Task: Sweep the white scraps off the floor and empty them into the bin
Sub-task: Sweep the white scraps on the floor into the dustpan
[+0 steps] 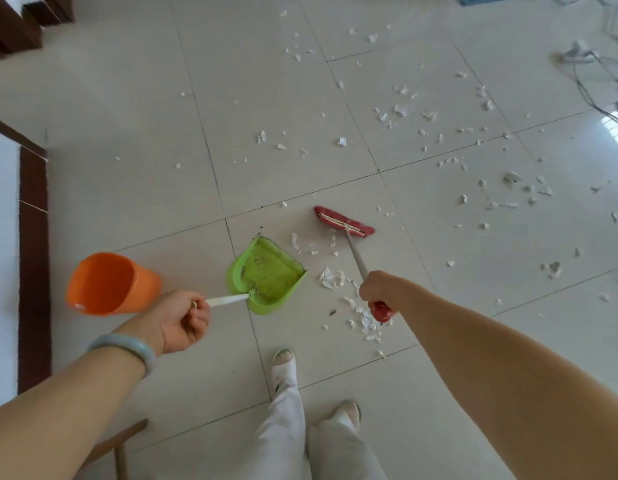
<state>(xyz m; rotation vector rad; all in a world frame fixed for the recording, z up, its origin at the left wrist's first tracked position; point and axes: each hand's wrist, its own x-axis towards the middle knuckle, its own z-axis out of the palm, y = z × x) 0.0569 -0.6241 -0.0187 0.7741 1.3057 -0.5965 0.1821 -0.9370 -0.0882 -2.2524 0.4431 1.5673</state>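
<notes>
Scraps: white paper scraps (332, 277) lie in a loose pile on the tiled floor (127, 188), just to the right of the dustpan's open edge; many more are scattered well beyond, toward the upper right.
Broom: red broom (344, 226) rests head-down past the pile, its handle slanting back to the right hand.
Right hand: the right hand (378, 292) is closed in a fist around the broom handle, the nearer hand to the pile.
Dustpan: green dustpan (266, 275) sits flat, mouth facing right toward the scraps.
Left hand: the left hand (179, 323) is closed around the dustpan's white handle.
Bin: orange bin (110, 282) stands at the left, beside the left hand.
Next move: likely a leftward sweep, drawing the pile into the pan.
</notes>
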